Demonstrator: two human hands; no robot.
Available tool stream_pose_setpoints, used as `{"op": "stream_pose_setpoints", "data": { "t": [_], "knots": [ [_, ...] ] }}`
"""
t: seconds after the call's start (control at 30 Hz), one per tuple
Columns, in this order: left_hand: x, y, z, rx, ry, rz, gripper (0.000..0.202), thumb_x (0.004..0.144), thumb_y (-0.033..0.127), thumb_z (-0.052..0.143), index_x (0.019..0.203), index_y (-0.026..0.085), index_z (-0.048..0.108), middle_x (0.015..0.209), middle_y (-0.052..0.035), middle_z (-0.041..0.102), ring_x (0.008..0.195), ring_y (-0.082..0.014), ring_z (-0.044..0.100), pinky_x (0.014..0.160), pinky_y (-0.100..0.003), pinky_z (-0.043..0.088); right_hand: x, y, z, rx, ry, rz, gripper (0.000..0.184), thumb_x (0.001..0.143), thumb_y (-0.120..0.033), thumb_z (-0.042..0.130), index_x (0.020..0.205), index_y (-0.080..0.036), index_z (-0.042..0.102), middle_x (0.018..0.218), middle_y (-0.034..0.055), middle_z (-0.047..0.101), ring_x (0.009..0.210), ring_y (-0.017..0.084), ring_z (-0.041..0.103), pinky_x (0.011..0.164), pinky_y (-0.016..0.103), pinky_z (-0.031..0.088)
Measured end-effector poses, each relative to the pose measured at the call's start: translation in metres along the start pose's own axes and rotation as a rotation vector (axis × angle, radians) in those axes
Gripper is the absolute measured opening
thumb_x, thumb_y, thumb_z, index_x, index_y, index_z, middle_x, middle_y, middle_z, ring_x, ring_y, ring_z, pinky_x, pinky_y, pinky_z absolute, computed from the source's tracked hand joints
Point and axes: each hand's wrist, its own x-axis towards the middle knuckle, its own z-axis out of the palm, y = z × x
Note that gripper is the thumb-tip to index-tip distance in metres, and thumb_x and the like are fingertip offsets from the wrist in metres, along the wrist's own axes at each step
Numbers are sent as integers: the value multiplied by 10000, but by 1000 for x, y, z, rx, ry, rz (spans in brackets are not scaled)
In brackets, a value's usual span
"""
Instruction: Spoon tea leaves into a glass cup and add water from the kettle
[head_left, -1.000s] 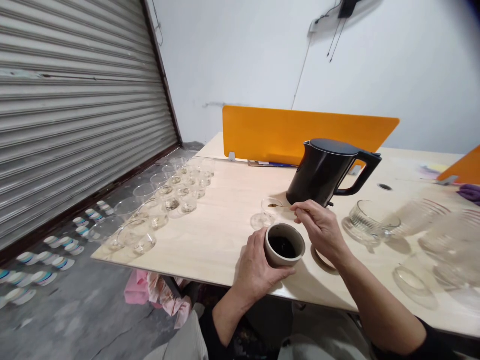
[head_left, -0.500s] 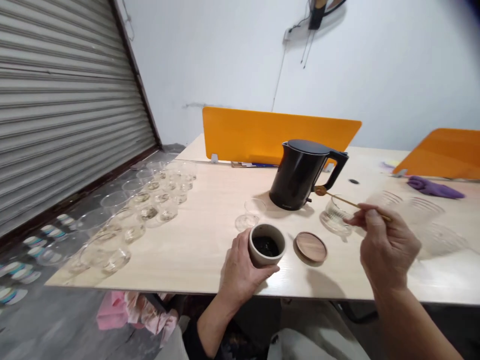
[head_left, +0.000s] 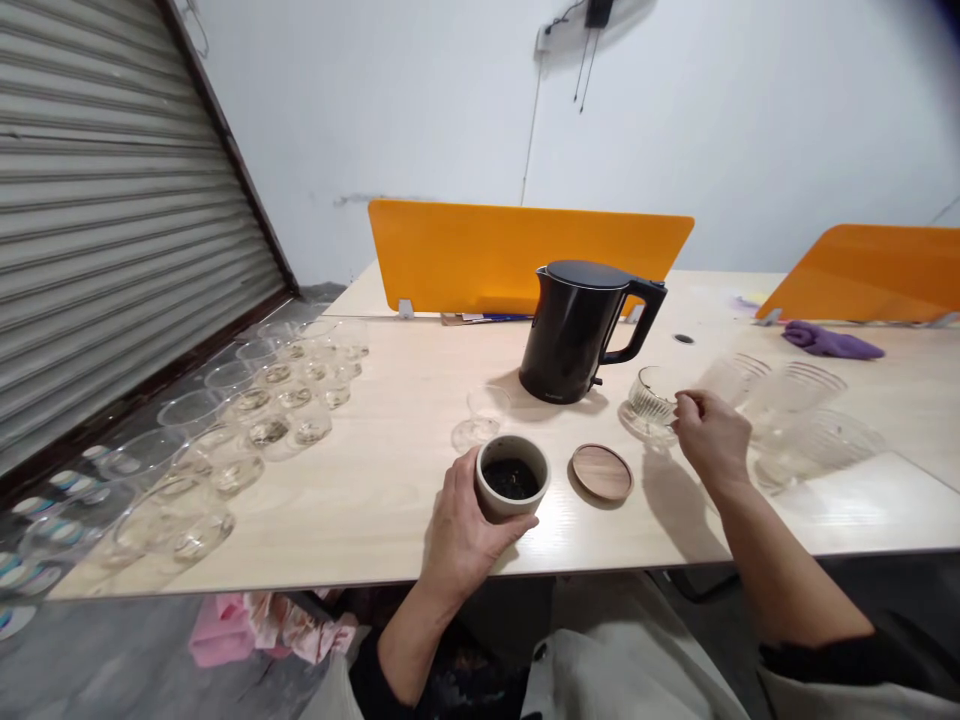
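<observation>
Well, left hand (head_left: 461, 525): clamped round the side of a small ceramic jar (head_left: 512, 480), which stands on the table (head_left: 397, 470) near the front edge, open, with dark loose leaves inside.
Right hand (head_left: 709, 435): fingers drawn together at the rim of a ribbed glass cup (head_left: 649, 396) - whether they pinch the cup, its handle or something thin, I cannot tell.
Risk, jar: it sits close to the table's front edge, so a pull toward the body could likely tip it off or spill the leaves.
Risk, glass cup: a pinch at the rim alone looks a weak hold; a nudge might slide or topple it against the kettle (head_left: 574, 330) just beside it.
Risk, lid: the wooden lid (head_left: 601, 472) lies flat between the two hands, where a crossing wrist could knock it.
Risk, small glasses: two small clear glasses (head_left: 480, 418) stand just beyond the jar - hard to see and easy to catch with the knuckles.
Around, left: rows of clear glasses (head_left: 255, 420) fill the table's left side.
Around, right: larger ribbed glass vessels (head_left: 799, 410) crowd the space past the right hand and narrow its room.
Further back: orange dividers (head_left: 525, 255) and a purple cloth (head_left: 829, 342), well apart from both hands.
</observation>
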Motion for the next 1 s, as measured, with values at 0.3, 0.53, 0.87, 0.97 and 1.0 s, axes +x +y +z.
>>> {"op": "stream_pose_setpoints", "data": {
  "t": [0.3, 0.53, 0.87, 0.97, 1.0],
  "knots": [
    [0, 15, -3, 27, -16, -40, 909, 659, 354, 933, 1422, 282, 442, 1379, -89, 591, 1317, -336, 566, 1114, -547, 472, -87, -45, -32, 90, -120, -194, 588, 954, -584, 589, 1435, -246, 586, 1024, 90, 750, 823, 269, 717, 767, 410, 551],
    [-7, 22, 8, 59, 18, -42, 986, 587, 375, 978, 1404, 274, 434, 1355, -104, 606, 1272, -360, 593, 1081, -580, 500, -110, -38, 26, -35, -431, -522, 680, 937, -595, 594, 1505, -223, 561, 1474, 192, 593, 1330, 416, 548, 1055, 607, 496],
    [-10, 23, 11, 85, 21, 12, 1006, 588, 407, 984, 1409, 276, 417, 1355, -100, 608, 1265, -352, 588, 1078, -566, 508, -98, -94, -11, 384, -394, -405, 506, 974, -517, 617, 1439, -317, 603, 1391, 103, 634, 1280, 346, 587, 1091, 532, 474],
    [-10, 19, 13, 101, 21, 29, 1004, 609, 460, 970, 1416, 269, 403, 1363, -106, 601, 1256, -351, 593, 1063, -561, 517, -101, -131, -26, 433, -480, -549, 536, 951, -489, 673, 1457, -330, 594, 1425, 96, 609, 1299, 342, 574, 1100, 508, 475],
    [-11, 18, 14, 103, 28, 43, 990, 630, 481, 956, 1420, 266, 399, 1364, -108, 602, 1255, -348, 596, 1060, -556, 520, -103, -141, -27, 420, -498, -606, 560, 943, -486, 687, 1468, -320, 587, 1427, 104, 603, 1300, 346, 568, 1095, 512, 480]
  ]
}}
